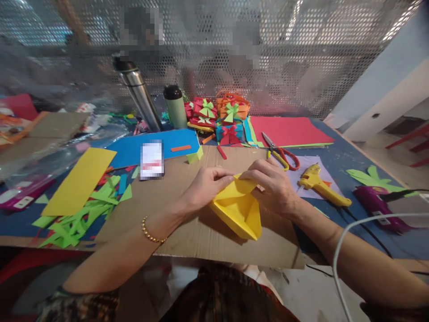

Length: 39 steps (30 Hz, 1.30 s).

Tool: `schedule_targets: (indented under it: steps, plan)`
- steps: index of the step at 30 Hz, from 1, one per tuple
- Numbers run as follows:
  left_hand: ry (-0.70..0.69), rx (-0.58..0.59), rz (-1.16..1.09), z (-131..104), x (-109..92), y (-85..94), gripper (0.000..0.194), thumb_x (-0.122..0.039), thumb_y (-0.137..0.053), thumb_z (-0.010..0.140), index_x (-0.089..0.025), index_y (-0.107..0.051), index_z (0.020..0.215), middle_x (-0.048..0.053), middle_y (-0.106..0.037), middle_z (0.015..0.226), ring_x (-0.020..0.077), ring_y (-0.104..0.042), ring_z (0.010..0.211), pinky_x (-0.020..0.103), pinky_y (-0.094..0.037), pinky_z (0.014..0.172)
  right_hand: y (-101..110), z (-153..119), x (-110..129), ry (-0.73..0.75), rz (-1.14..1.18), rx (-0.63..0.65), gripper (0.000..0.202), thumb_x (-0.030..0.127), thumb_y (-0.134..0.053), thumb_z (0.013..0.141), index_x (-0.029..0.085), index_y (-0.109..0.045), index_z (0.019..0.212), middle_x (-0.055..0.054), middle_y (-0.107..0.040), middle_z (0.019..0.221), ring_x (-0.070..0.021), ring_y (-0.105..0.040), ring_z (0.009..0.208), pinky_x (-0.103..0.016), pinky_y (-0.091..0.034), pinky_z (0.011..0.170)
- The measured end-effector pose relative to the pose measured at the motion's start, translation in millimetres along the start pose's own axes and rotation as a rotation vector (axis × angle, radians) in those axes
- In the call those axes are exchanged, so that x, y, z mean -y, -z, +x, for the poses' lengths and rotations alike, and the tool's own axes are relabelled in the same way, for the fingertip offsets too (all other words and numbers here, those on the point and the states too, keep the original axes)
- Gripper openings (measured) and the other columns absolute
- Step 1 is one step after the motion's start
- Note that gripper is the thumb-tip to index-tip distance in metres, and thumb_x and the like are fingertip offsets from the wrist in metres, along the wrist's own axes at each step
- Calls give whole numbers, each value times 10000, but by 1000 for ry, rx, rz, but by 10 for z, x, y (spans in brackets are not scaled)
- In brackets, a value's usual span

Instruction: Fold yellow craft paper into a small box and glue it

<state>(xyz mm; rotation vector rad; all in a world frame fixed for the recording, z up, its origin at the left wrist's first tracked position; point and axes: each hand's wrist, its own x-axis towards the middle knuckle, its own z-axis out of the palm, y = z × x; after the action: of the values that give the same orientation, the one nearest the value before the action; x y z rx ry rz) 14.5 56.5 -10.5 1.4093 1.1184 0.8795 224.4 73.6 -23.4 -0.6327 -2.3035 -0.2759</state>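
A folded yellow paper box [236, 214], its hollow side facing me, is held above the brown cardboard sheet [174, 232]. My left hand [209, 185] pinches its upper left edge between thumb and fingers. On the upper right edge, my right hand [273, 185] is closed with its fingers curled over the paper; part of the rim is hidden behind them. Just beyond the right hand lie scissors [279, 152] with red and yellow handles. To its right, a yellow glue gun [323, 185] rests on a pale purple sheet [306, 165].
Small finished paper bags with bows [229, 132] stand at the back beside a green bottle [176, 107] and a steel flask [139, 91]. Red sheets [291, 129] lie back right. Green paper strips [83, 214] are heaped left, near a yellow sheet [80, 181]. A white cable [338, 255] crosses my right forearm.
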Motion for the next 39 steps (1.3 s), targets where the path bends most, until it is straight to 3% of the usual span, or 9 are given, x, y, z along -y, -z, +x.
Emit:
schedule_targets:
  steps: [6, 14, 19, 27, 33, 39]
  plan:
    - [-1, 6, 50, 14, -6, 15, 181, -235, -666, 877, -151, -812, 943, 61, -733, 955, 144, -641, 814, 260, -502, 707, -34, -21, 5, -75, 99, 36, 302, 4, -549, 782, 207, -655, 978, -59, -637, 921, -186, -569, 779, -333, -384, 683]
    - [-18, 15, 42, 13, 14, 8, 165, -230, -661, 874, -144, -799, 902, 56, -735, 930, 144, -635, 810, 261, -491, 704, -12, -6, 46, -150, 194, 82, 372, -38, -497, 708, 180, -629, 979, -37, -676, 829, -163, -553, 709, -301, -397, 670]
    - [25, 29, 9, 5, 10, 13, 157, -220, -663, 871, -137, -794, 893, 66, -734, 943, 148, -646, 817, 256, -494, 685, -4, -10, 38, -120, 188, 75, 315, -9, -496, 764, 198, -669, 928, -53, -670, 847, -171, -574, 732, -305, -419, 670]
    - [65, 65, -38, 25, 33, 25, 179, -269, -696, 872, -141, -790, 954, 59, -747, 932, 133, -654, 771, 252, -506, 680, 26, -4, 26, -298, 350, 165, 266, 30, -522, 732, 197, -625, 912, -16, -641, 800, -148, -567, 689, -267, -422, 630]
    - [47, 33, -18, 0, -5, 21, 192, -279, -707, 855, -130, -774, 956, 66, -751, 935, 145, -658, 800, 260, -514, 699, 55, 24, 4, -279, 268, 159, 239, 27, -526, 708, 193, -587, 869, -10, -592, 783, -128, -510, 656, -265, -382, 625]
    - [9, 41, -46, -48, -28, -4, 231, -313, -683, 871, -135, -773, 989, 69, -742, 960, 144, -652, 804, 255, -514, 692, 66, 6, -5, -339, 351, 214, 173, 63, -544, 738, 188, -600, 844, 6, -591, 734, -118, -507, 623, -258, -387, 602]
